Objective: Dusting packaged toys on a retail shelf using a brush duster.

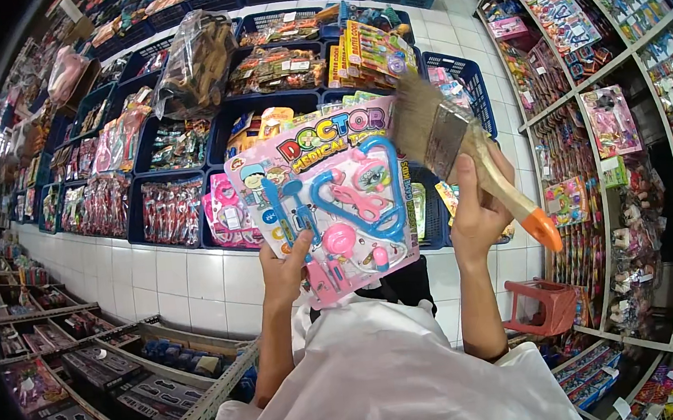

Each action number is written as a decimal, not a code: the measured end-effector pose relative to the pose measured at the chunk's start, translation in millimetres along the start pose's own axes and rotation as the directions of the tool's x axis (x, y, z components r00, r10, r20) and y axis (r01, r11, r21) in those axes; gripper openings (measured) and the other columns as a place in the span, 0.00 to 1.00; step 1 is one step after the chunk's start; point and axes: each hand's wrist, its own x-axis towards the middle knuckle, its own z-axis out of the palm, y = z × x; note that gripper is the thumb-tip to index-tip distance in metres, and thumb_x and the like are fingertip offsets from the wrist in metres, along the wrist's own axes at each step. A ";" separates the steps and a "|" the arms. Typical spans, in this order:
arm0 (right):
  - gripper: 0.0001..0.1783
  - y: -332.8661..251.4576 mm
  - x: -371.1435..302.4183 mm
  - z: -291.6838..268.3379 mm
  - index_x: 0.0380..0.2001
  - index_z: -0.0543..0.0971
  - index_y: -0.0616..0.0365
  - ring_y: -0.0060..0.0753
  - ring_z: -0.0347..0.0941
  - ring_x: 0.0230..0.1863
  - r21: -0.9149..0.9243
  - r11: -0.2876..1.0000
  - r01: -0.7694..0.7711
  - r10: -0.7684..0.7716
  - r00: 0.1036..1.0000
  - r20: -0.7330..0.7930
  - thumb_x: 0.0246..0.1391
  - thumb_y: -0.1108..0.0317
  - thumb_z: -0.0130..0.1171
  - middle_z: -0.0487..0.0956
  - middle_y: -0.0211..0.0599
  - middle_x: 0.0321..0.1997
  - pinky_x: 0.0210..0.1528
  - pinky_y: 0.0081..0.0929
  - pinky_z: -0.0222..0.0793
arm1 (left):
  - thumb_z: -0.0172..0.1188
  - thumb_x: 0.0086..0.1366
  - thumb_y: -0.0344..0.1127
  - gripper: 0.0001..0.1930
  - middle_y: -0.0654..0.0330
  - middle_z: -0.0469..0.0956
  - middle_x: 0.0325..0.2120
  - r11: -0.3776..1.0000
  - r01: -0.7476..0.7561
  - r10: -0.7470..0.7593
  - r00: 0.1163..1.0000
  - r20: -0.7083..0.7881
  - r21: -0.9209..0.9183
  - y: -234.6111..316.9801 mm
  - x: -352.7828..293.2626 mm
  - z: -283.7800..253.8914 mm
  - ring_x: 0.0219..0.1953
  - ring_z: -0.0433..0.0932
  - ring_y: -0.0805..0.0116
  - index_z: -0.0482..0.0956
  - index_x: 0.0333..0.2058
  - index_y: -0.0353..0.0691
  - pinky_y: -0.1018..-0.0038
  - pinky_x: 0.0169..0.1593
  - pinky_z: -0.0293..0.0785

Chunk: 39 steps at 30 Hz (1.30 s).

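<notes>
My left hand (284, 271) pinches the pink toy card (340, 239) by its lower-left edge, right hand (476, 216) grips the paintbrush (454, 139). Brush slants, bristles (411, 116) up-left at the card's top-right corner; touching or not, can't tell. Left fingertips behind the card are hidden, bristles kinda blurry.

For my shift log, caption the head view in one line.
Left hand holding a pink toy pack, right hand a brush, with filled blue baskets beyond.
</notes>
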 end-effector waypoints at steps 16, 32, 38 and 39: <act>0.19 24.9 -47.1 -19.4 0.51 0.73 0.66 0.22 0.72 0.47 -0.054 0.959 -0.277 0.281 0.920 0.271 0.57 0.76 0.60 0.75 0.35 0.48 0.48 0.18 0.69 | 0.62 0.63 0.38 0.21 0.62 0.76 0.39 0.976 -0.036 0.000 0.986 -0.167 -0.215 7.1 23.1 -19.9 0.34 0.77 0.78 0.69 0.50 0.36 0.82 0.29 0.75; 0.10 10.9 -50.2 -34.3 0.39 0.82 0.63 0.39 0.79 0.42 -0.451 0.873 0.184 0.069 0.870 0.488 0.51 0.75 0.64 0.82 0.42 0.41 0.45 0.28 0.73 | 0.64 0.62 0.38 0.19 0.64 0.76 0.35 0.972 -0.070 0.001 0.956 -0.292 -0.225 15.3 32.4 -17.0 0.23 0.74 0.83 0.70 0.47 0.37 0.85 0.13 0.63; 0.14 4.5 -51.1 -28.7 0.40 0.82 0.56 0.41 0.79 0.41 -0.348 0.906 0.240 0.019 0.799 0.601 0.47 0.75 0.66 0.81 0.36 0.44 0.44 0.31 0.75 | 0.64 0.62 0.40 0.20 0.63 0.76 0.34 0.977 -0.063 0.002 0.958 -0.287 -0.203 11.5 30.1 -10.9 0.24 0.74 0.82 0.70 0.47 0.37 0.84 0.15 0.66; 0.14 6.5 -52.8 -27.3 0.40 0.82 0.56 0.41 0.79 0.41 -0.348 0.906 0.242 0.018 0.799 0.601 0.47 0.75 0.66 0.81 0.36 0.44 0.44 0.31 0.75 | 0.64 0.62 0.39 0.18 0.63 0.76 0.34 0.978 -0.085 0.030 0.962 -0.273 -0.191 8.7 30.4 -10.1 0.26 0.74 0.82 0.71 0.46 0.37 0.84 0.16 0.68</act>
